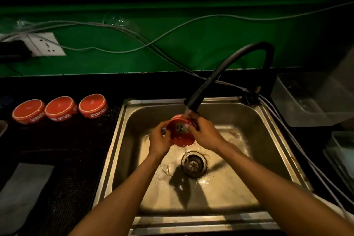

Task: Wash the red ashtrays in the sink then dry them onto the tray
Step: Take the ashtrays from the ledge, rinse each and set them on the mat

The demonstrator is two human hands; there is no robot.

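Over the sink (268, 140), left hand (160, 140) and right hand (206, 133) each grip a tilted red ashtray (180, 134) under the tap (210, 86); three more ashtrays (59, 108) sit far left on the bench (57, 140)

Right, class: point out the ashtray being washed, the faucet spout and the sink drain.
ashtray being washed (180, 133), head view, on its red inside.
faucet spout (193, 104), head view, on the black nozzle end.
sink drain (193, 165), head view, on the strainer centre.

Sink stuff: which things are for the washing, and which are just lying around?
For the job: ashtray in left hand and right hand, tap, sink, three ashtrays.
Lying about: cables, socket, tub, cloth.
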